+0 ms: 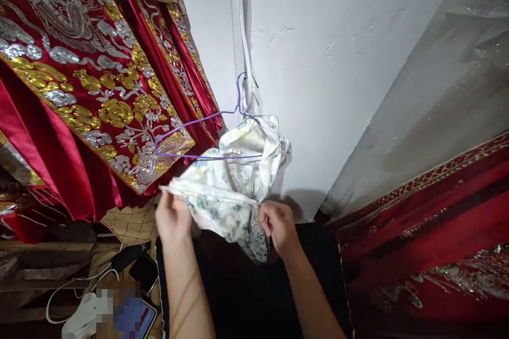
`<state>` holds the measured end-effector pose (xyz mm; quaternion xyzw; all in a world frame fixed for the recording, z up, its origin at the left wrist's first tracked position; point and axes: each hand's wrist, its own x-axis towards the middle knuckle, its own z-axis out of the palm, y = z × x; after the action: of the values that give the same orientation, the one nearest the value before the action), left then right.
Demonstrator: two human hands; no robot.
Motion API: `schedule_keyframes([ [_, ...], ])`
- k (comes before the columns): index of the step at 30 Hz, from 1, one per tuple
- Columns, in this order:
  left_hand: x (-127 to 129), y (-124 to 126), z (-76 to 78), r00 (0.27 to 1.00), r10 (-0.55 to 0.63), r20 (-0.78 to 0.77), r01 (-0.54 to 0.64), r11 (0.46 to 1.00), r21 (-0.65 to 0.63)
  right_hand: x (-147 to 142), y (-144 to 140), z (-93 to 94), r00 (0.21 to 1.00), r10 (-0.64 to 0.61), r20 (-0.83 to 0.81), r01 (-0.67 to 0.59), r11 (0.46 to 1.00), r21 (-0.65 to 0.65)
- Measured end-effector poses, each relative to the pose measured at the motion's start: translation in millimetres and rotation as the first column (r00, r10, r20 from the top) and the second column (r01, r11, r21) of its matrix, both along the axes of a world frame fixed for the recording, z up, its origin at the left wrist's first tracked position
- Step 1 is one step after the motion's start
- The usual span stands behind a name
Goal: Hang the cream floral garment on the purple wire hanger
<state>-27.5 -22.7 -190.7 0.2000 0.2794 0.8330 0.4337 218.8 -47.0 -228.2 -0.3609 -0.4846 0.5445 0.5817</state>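
A white garment with a green floral print (222, 212) hangs partly on a purple wire hanger (191, 156). The right shoulder of the hanger goes into the cloth, while its left shoulder is bare. My left hand (173, 214) is closed on the garment's left edge, thumb against the cloth. With fingers pinched, my right hand (276, 222) grips the garment's edge lower right of the hanger. Between both hands the edge is drawn fairly straight. The hanger's hook meets a white vertical pole or strap (243, 37).
Red costumes with gold and silver sequins (115, 111) hang at the left, close to the hanger. More red embroidered cloth (437, 233) lies under clear plastic (421, 132) on the right. A phone (145, 273), white cables (50, 302) and a partly blurred lit screen (145, 320) are lower left.
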Motion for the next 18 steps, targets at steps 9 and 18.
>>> schedule_keyframes([
  [9,88.1,-34.1,-21.4,0.932,-0.319,-0.171,0.301,0.946,-0.122,24.0,-6.5,6.4,0.932,0.000,0.362,0.033,0.996,-0.084],
  [18,118.3,-72.5,23.2,0.329,-0.184,-0.926,0.294,0.952,-0.084,18.8,-21.2,21.0,0.943,0.313,-0.115,-0.333,0.904,-0.267],
])
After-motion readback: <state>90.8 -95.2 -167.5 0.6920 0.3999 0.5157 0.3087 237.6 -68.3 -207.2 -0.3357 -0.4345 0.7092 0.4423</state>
